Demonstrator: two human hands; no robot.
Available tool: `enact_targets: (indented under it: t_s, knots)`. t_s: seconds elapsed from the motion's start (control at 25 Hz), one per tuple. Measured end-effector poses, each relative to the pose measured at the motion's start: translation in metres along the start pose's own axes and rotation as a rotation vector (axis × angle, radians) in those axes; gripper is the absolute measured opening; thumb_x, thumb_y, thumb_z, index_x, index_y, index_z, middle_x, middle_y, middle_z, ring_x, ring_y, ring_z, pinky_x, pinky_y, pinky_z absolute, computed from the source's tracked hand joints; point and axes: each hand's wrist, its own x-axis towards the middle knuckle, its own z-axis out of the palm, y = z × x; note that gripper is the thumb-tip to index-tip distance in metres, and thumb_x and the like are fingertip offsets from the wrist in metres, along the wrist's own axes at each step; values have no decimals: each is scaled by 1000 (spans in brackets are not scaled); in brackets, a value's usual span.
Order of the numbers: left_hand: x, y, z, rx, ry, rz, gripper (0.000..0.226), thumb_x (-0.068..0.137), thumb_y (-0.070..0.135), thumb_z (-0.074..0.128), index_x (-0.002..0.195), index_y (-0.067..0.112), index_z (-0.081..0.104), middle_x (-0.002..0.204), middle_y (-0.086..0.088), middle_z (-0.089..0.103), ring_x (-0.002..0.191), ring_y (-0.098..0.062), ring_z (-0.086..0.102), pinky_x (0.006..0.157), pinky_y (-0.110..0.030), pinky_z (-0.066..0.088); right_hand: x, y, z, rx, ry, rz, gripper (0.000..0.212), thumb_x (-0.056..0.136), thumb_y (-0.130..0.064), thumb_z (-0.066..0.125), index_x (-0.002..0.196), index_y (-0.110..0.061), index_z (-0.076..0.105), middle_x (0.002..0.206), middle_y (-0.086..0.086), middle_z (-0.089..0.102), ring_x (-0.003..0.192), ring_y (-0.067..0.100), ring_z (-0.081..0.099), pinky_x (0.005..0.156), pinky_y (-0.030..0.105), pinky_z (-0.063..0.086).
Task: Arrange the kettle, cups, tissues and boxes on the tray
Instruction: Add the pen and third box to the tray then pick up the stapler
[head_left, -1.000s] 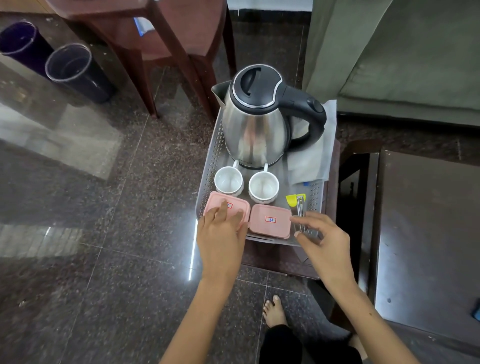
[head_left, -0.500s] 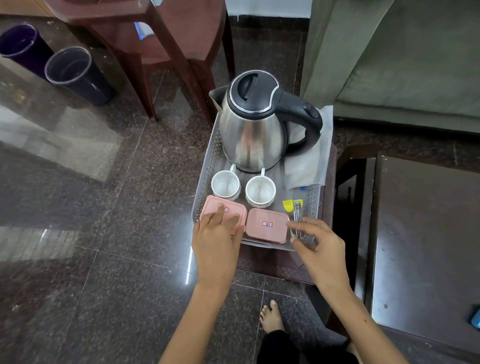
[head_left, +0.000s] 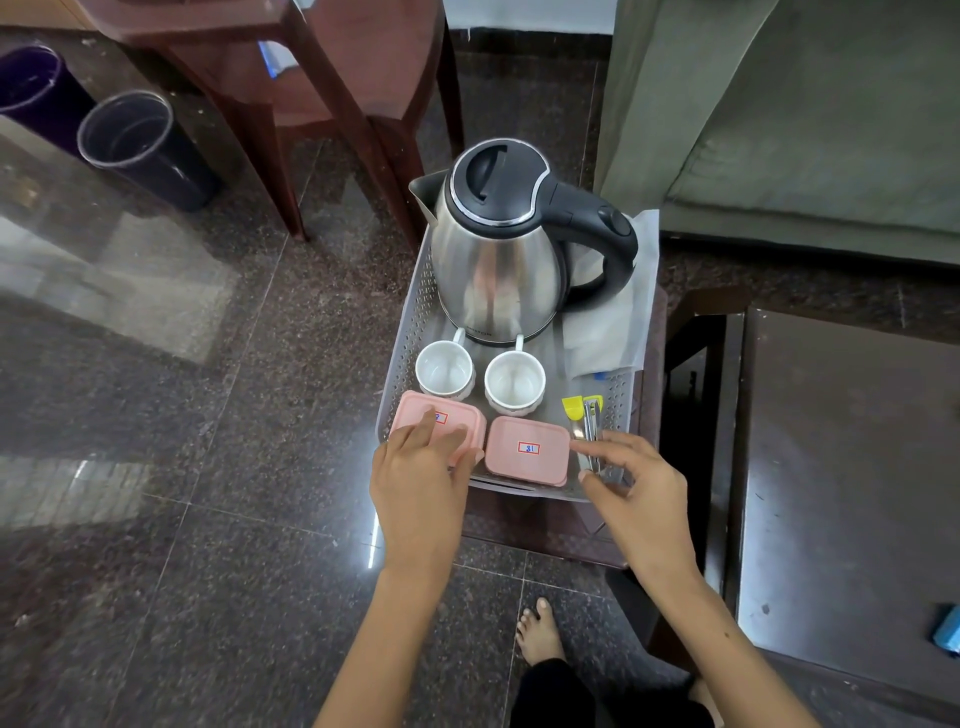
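A steel kettle (head_left: 498, 270) with a black lid stands at the back of the grey perforated tray (head_left: 402, 353). White tissues (head_left: 618, 317) lie under its handle at the right. Two white cups (head_left: 445, 370) (head_left: 514, 385) sit in front of the kettle. Two pink boxes lie at the tray's near edge. My left hand (head_left: 418, 483) rests with spread fingers on the left box (head_left: 415, 410). The right box (head_left: 527, 451) lies bare. My right hand (head_left: 636, 488) hovers over the spoons and yellow sachets (head_left: 587, 415), thumb and forefinger close to the spoon handles.
The tray sits on a small brown stool (head_left: 550, 535). A dark table (head_left: 852, 467) stands to the right, a wooden chair (head_left: 322, 93) behind, and a grey sofa (head_left: 805, 119) at the back right. Two dark bins (head_left: 140, 145) stand far left. My bare foot (head_left: 537, 631) is on the floor.
Both hands stay at the tray's near edge. My left hand has slid slightly toward me on the left box. My right hand's fingers have spread a little over the spoons.
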Motion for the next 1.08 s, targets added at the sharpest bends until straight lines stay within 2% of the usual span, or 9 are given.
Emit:
enact_targets:
  t_s: [0.28, 0.36, 0.48, 0.56, 0.68, 0.8, 0.88, 0.96, 1.08]
  knots:
    - [-2, 5, -2, 76, -36, 48, 30, 67, 27, 82, 93, 15, 74, 111, -12, 69, 95, -34, 62, 83, -40, 47, 2, -1, 0, -4, 0, 10, 40, 77, 5, 66, 96, -29, 72, 114, -2, 58, 93, -6, 56, 71, 15, 50]
    - [-7, 14, 3, 72, -43, 176, 24, 78, 30, 69, 98, 16, 72, 112, -11, 67, 98, -32, 60, 87, -38, 41, 3, -2, -1, 4, 4, 3, 40, 76, 5, 66, 96, -29, 73, 114, -2, 59, 92, -6, 57, 73, 24, 54]
    - [-13, 32, 17, 88, -222, 419, 34, 88, 44, 48, 99, 21, 71, 111, -9, 67, 100, -30, 61, 87, -35, 36, 5, -4, -4, -1, 16, -6, 40, 76, 4, 67, 96, -30, 72, 112, -3, 59, 85, -3, 59, 74, 31, 56]
    - [-10, 34, 24, 89, -325, 467, 44, 92, 52, 38, 100, 24, 72, 111, -9, 64, 104, -28, 58, 91, -34, 35, 6, -5, -6, -13, 24, -3, 39, 76, 3, 67, 97, -29, 73, 111, -3, 59, 79, 3, 59, 74, 32, 56]
    - [-7, 31, 26, 113, -348, 509, 46, 92, 52, 36, 94, 25, 73, 103, -8, 61, 100, -28, 56, 90, -34, 34, 8, -5, -9, -59, 30, -12, 38, 76, 2, 67, 99, -27, 73, 111, -4, 58, 78, 12, 60, 76, 37, 56]
    - [-8, 33, 22, 119, -317, 490, 37, 89, 45, 44, 92, 20, 71, 101, -8, 61, 98, -29, 56, 89, -33, 34, 11, -12, -9, -225, 10, -23, 37, 76, -1, 65, 101, -27, 73, 113, 0, 60, 87, 18, 63, 81, 39, 54]
    - [-10, 33, 19, 72, -246, 458, 27, 86, 34, 54, 101, 15, 67, 110, -10, 60, 101, -31, 55, 90, -33, 34, 19, -25, -9, -380, -72, -34, 35, 77, -5, 62, 101, -27, 73, 110, 5, 61, 90, 24, 63, 81, 38, 52]
    - [-11, 34, 13, 27, -184, 407, 31, 83, 27, 58, 111, 13, 62, 120, -12, 57, 106, -31, 52, 93, -32, 33, 31, -37, -9, -550, -176, -13, 31, 80, -9, 59, 102, -26, 71, 108, 9, 61, 94, 32, 62, 81, 40, 52]
    - [-12, 40, 6, -36, -158, 318, 42, 85, 32, 47, 122, 13, 56, 125, -9, 55, 111, -28, 51, 97, -32, 34, 50, -46, -1, -807, -248, 14, 29, 86, -7, 53, 109, -17, 66, 113, 12, 60, 102, 35, 60, 81, 38, 50]
